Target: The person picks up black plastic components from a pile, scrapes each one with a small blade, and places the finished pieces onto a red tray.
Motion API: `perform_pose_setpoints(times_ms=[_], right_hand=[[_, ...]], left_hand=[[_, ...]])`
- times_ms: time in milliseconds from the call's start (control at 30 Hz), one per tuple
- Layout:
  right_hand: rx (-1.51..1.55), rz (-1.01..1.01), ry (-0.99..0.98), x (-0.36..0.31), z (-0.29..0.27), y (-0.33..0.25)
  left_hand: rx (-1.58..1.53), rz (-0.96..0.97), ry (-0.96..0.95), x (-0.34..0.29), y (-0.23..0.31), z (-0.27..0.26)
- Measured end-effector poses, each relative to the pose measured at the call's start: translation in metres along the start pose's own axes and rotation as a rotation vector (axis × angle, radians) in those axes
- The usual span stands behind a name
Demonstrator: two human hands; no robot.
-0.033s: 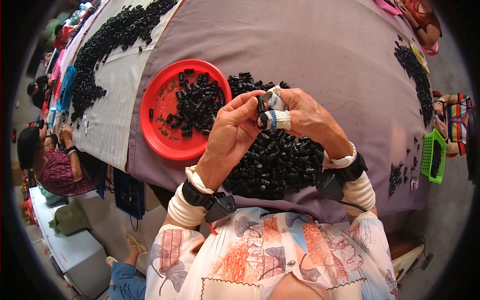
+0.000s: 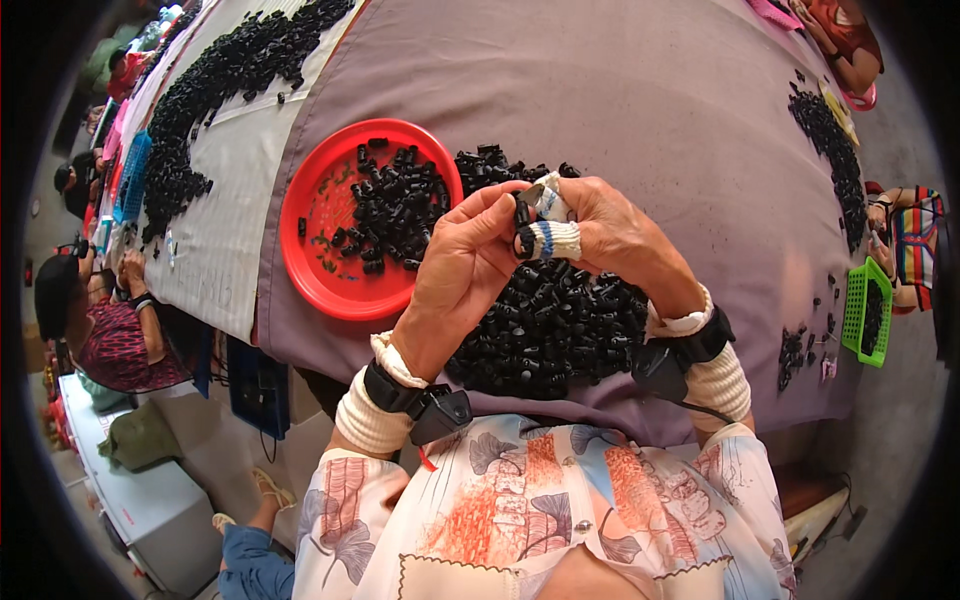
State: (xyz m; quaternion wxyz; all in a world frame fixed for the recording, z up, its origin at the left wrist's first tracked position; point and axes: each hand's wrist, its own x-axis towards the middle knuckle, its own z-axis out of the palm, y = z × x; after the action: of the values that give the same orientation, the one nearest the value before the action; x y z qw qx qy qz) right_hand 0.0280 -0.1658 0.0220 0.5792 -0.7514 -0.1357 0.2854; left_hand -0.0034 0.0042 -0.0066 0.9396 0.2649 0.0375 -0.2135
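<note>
Long table (image 2: 640, 90) draped in mauve woven cloth, matte, faintly ribbed; pale printed sheet over its left part. Heap of small black plastic parts (image 2: 545, 320) at near edge, glossy, stubby, blocky-cylindrical, piled loosely. Longer band of the same parts (image 2: 215, 95) toward far left corner; thinner scatter (image 2: 825, 140) along right edge. Round red plastic plate (image 2: 318, 215), smooth, shallow-rimmed, just left of near heap, touching it; more black parts in its centre. Green lattice basket (image 2: 858, 300) at right edge. Left hand (image 2: 462, 270) and right hand (image 2: 610, 235) raised over near heap, fingertips meeting. Single black part (image 2: 524, 212) pinched between left thumb and fingers, pressed against right fingers. Right fingertips (image 2: 555, 240) capped in white knit cots with blue stripe, curled together. Black wrist bands over cream ribbed cuffs.
</note>
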Motion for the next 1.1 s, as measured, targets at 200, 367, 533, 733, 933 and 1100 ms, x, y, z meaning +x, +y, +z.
perform_pose_setpoints(times_ms=[200, 367, 533, 733, 933, 1100], right_hand=[[-0.105, -0.023, 0.036, -0.0008, -0.0003, -0.0016], [-0.161, -0.06, 0.051, -0.0001, 0.0015, -0.0021], [-0.172, -0.053, 0.042, -0.0012, 0.0037, -0.0026], [-0.151, -0.052, 0.033, -0.0012, 0.0044, -0.0051], [-0.118, -0.095, 0.002, 0.0, 0.0021, -0.0012], [0.019, -0.002, 0.006, 0.0017, 0.0001, 0.0027]], left_hand=[[0.01, -0.001, 0.013, 0.0, -0.0012, -0.0003], [0.023, 0.012, 0.02, 0.0, -0.002, 0.0006], [0.085, 0.048, 0.072, -0.0012, -0.0003, 0.0035], [0.179, 0.088, 0.092, -0.002, 0.002, 0.0063], [0.241, 0.127, 0.116, -0.0018, -0.0004, 0.0075], [-0.017, 0.059, 0.04, -0.0011, -0.0048, 0.0025]])
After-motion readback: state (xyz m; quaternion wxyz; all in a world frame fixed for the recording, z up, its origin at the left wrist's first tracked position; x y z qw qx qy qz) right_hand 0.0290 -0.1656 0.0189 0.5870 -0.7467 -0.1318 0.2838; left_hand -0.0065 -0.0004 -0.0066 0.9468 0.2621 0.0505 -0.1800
